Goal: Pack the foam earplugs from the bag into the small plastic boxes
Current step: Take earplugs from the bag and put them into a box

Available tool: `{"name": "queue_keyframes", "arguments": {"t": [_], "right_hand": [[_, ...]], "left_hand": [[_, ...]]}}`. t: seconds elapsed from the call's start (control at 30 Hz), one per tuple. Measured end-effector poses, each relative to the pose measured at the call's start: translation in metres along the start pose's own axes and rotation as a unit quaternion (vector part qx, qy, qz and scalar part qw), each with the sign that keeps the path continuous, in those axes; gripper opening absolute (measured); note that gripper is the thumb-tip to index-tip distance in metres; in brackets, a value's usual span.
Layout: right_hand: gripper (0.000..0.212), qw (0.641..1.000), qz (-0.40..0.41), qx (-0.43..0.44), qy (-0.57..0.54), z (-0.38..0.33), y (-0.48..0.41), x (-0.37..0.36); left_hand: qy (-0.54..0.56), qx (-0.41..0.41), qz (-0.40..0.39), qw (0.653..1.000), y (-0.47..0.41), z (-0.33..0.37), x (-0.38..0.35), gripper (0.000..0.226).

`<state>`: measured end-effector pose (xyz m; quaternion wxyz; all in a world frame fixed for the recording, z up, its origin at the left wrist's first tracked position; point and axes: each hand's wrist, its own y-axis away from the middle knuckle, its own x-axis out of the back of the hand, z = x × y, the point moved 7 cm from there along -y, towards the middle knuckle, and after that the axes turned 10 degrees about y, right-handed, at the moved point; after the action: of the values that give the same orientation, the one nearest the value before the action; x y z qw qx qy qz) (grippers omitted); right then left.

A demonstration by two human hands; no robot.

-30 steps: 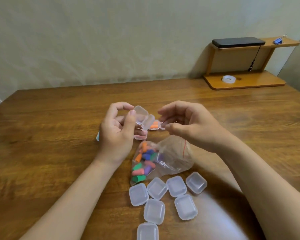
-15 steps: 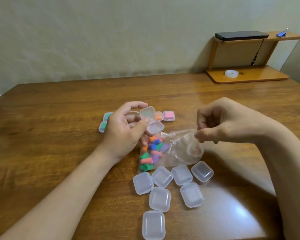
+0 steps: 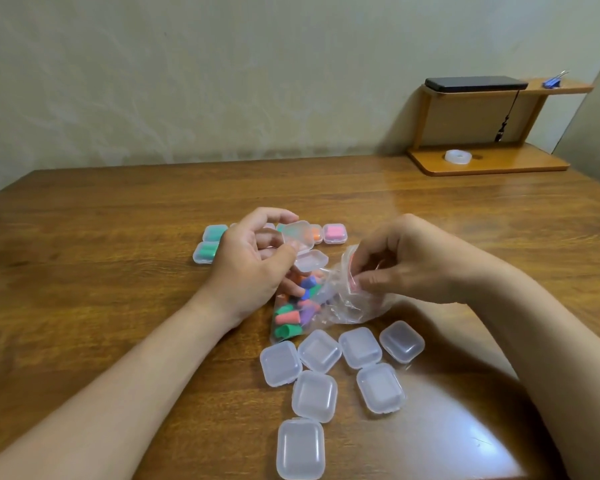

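A clear plastic bag (image 3: 354, 306) with several coloured foam earplugs (image 3: 293, 315) lies in the middle of the wooden table (image 3: 101, 271). My left hand (image 3: 250, 268) holds an open small clear box (image 3: 302, 247), lid hinged up, just above the bag's left end. My right hand (image 3: 395, 265) pinches the mouth of the bag, fingers reaching into the opening. Several shut empty clear boxes (image 3: 340, 372) lie in front of the bag. Behind my left hand stand filled boxes with green (image 3: 207, 251), orange and pink (image 3: 334, 233) earplugs.
A small wooden shelf (image 3: 489, 161) stands at the back right against the wall, carrying a black phone (image 3: 475, 84), a blue clip (image 3: 551, 83) and a roll of clear tape (image 3: 458, 156). The table's far edge meets the wall.
My right hand has come down from above the table to the bag's mouth and taken hold of it. My left hand keeps the open box, shifted slightly left.
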<state>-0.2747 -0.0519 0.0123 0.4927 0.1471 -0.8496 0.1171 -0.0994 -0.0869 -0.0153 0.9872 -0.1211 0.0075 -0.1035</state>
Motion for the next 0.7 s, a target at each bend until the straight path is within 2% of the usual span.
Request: {"name": "queue_keyframes", "arguments": {"t": [0.17, 0.27, 0.37, 0.5, 0.7], "right_hand": [[0.041, 0.999, -0.04, 0.017, 0.008, -0.002, 0.0, -0.008], [0.036, 0.998, -0.039, 0.031, 0.026, -0.007, 0.003, -0.009], [0.024, 0.998, -0.005, 0.018, 0.057, -0.006, 0.0, -0.011], [0.041, 0.995, 0.052, -0.006, 0.084, -0.005, -0.004, -0.011], [0.036, 0.99, 0.044, -0.012, 0.131, -0.009, -0.006, -0.018]], "left_hand": [[0.008, -0.008, 0.005, 1.0, -0.001, 0.0, 0.0, 0.027], [0.007, -0.012, 0.005, 1.0, 0.0, 0.0, 0.0, 0.028], [0.01, -0.014, 0.008, 1.0, 0.0, -0.001, 0.001, 0.028], [0.002, -0.012, 0.005, 1.0, 0.001, 0.0, 0.0, 0.028], [-0.006, -0.02, 0.001, 1.0, 0.003, 0.004, -0.003, 0.023]]}}
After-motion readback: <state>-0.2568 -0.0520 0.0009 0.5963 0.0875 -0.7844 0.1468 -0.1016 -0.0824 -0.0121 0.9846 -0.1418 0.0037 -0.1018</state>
